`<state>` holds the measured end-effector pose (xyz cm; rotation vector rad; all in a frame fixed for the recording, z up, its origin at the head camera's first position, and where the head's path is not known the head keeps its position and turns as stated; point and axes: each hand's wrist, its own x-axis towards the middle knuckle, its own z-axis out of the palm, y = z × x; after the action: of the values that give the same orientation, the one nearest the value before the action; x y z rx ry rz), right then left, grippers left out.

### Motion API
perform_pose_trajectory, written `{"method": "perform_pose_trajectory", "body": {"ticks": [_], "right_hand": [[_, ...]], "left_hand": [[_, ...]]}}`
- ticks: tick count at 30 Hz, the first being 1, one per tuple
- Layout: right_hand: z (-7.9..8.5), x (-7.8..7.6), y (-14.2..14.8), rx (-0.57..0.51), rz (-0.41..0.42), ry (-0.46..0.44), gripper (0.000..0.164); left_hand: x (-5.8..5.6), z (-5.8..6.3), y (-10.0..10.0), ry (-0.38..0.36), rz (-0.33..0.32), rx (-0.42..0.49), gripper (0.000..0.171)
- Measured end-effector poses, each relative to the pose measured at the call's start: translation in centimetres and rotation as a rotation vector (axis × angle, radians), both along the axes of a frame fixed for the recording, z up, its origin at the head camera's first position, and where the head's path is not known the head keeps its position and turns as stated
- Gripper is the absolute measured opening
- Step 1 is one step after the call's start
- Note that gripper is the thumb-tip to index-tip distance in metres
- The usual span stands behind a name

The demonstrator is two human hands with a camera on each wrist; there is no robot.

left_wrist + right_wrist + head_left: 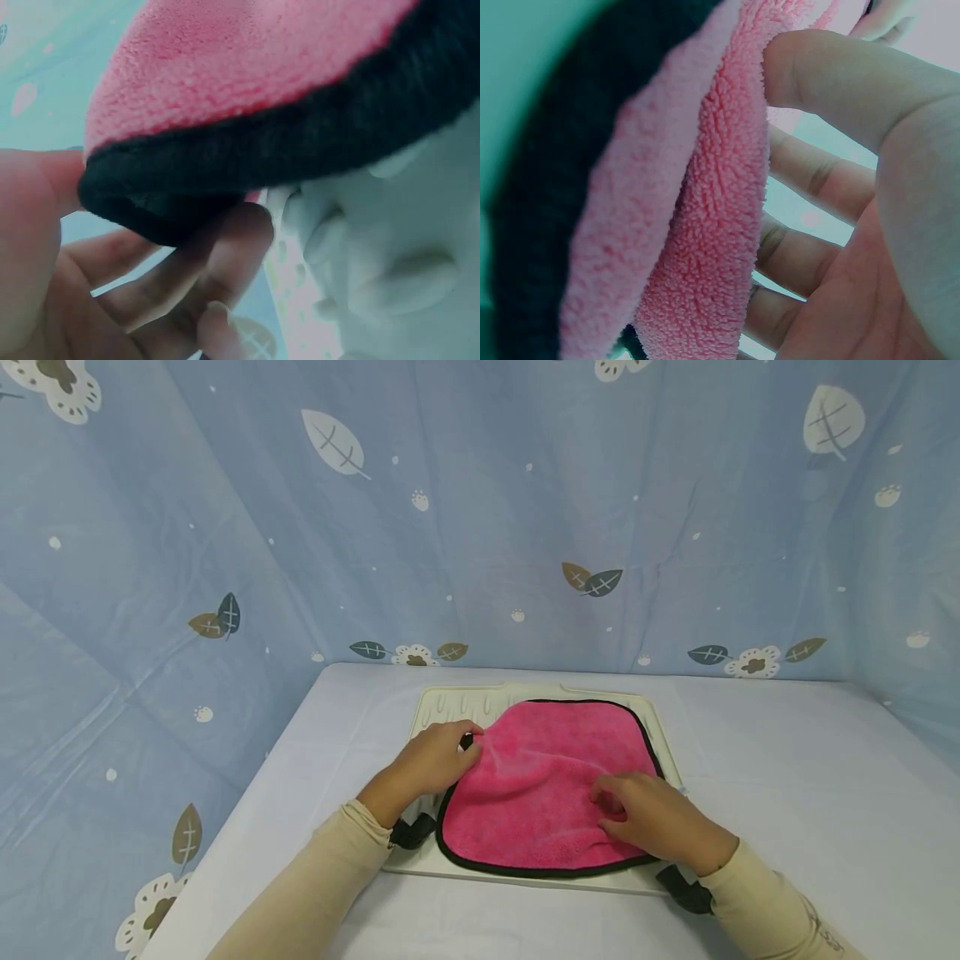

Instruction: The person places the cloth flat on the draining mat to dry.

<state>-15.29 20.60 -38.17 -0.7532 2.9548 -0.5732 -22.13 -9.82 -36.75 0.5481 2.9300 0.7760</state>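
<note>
A pink plush towel point(547, 827) with a black bound edge lies spread over a cream ridged board point(438, 703), its middle rumpled into soft folds. At the towel's left side, my left hand point(431, 764) pinches the edge; the left wrist view shows the black border point(225, 157) between thumb and fingers, raised off the board. My right hand point(660, 818) is at the towel's lower right part. In the right wrist view, its thumb point(817, 82) presses one side of a raised towel fold point(712, 202), with fingers behind it.
The board rests on a white-covered table point(780, 777), which extends to both sides. Blue curtains point(480, 510) with leaf and flower prints hang behind and at the sides. Dark wrist devices point(686, 889) sit by both beige sleeves point(315, 877).
</note>
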Motion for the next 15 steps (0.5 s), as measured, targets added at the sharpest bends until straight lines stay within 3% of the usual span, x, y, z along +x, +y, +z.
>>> {"method": "perform_pose_trajectory", "body": {"ticks": [15], "right_hand": [[-0.14, 0.00, -0.04, 0.016, -0.006, 0.008, 0.023]], "left_hand": [[-0.21, 0.11, 0.04, 0.166, 0.031, 0.134, 0.029]]}}
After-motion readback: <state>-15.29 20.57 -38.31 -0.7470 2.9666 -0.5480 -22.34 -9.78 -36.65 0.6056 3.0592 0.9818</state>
